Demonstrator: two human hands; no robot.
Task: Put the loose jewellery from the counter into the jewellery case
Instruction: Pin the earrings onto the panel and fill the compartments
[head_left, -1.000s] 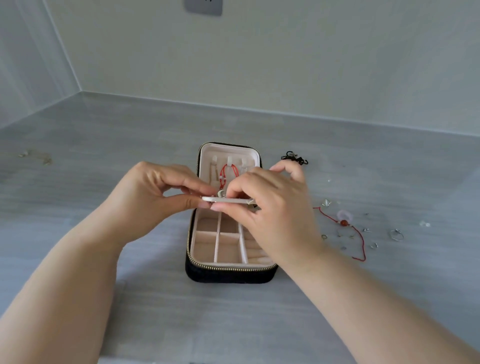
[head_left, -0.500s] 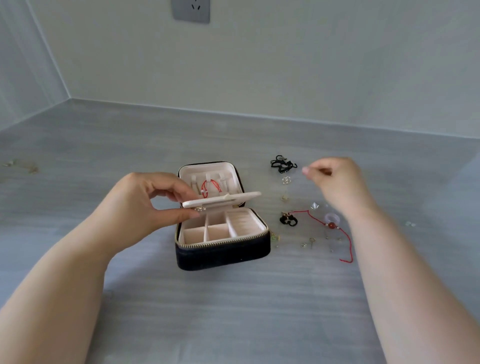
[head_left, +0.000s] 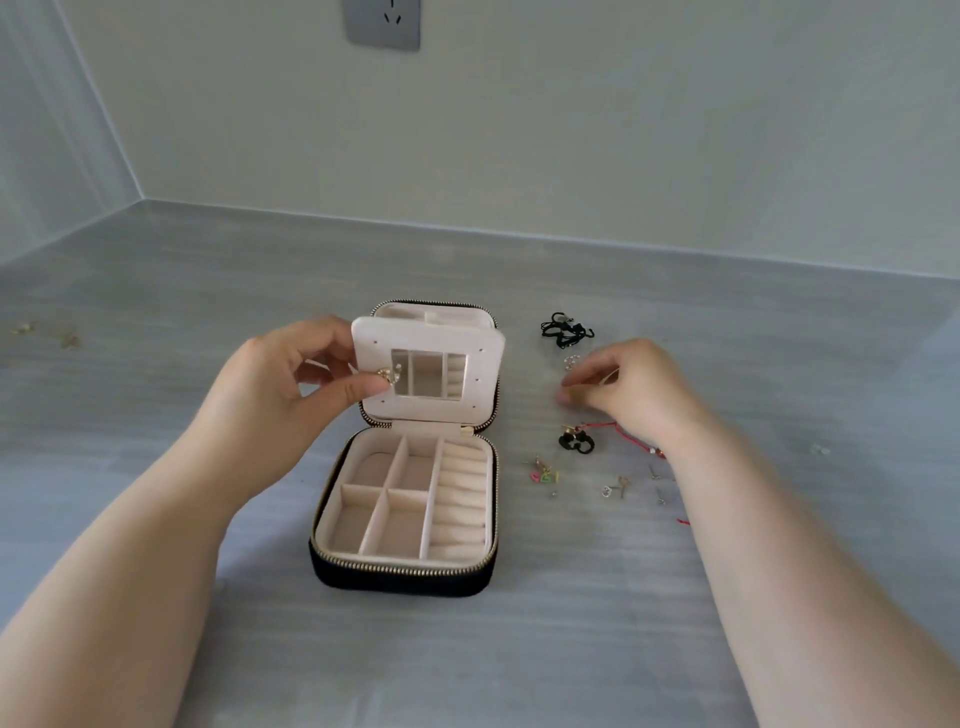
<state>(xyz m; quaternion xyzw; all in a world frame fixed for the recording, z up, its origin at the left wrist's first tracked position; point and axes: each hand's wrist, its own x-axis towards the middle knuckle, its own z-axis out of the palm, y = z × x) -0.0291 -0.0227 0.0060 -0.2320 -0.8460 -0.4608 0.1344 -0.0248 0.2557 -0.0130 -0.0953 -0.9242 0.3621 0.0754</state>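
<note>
While left hand grips it, case flap now upright; earlier flat

The black zipped jewellery case sits open on the grey stone counter, its divided tray in front and the pale square mirror panel upright behind it, before the lid. The left hand grips the panel's left edge. Right of the case lie a black cord tangle farthest back, a black bow piece nearer, metal studs nearest; the right hand hovers between tangle and bow

Black jewellery case lies open, loose jewellery scattered beside it
</note>
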